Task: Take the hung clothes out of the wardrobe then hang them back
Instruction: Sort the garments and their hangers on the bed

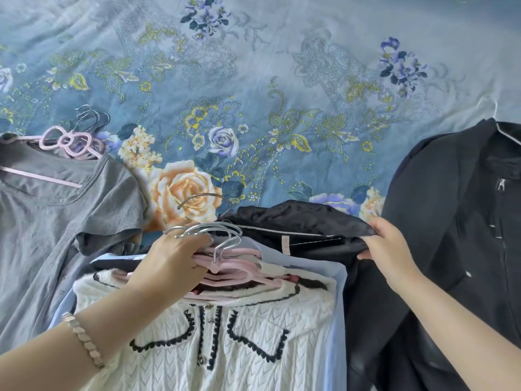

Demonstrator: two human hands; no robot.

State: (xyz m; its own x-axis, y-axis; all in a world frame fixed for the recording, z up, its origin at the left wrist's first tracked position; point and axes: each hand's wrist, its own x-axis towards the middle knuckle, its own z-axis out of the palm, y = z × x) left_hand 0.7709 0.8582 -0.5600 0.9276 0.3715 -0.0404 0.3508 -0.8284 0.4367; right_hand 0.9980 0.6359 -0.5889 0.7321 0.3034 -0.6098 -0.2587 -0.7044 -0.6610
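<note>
A stack of clothes on pink hangers (239, 273) lies on the bed in front of me, with a white knit cardigan (231, 342) with black trim on top and a light blue garment (337, 280) beneath it. My left hand (172, 258) grips the bunched silver hooks and hanger necks of this stack. My right hand (390, 246) pinches the edge of a black satin garment (298, 221) lying at the top of the stack. A grey t-shirt (56, 215) on a pink hanger lies at the left.
A blue floral bedspread (253, 80) covers the bed. A black zipped jacket (462, 215) lies at the right. More pink hangers with bow-shaped tops (70, 141) and dark hooks rest above the grey t-shirt.
</note>
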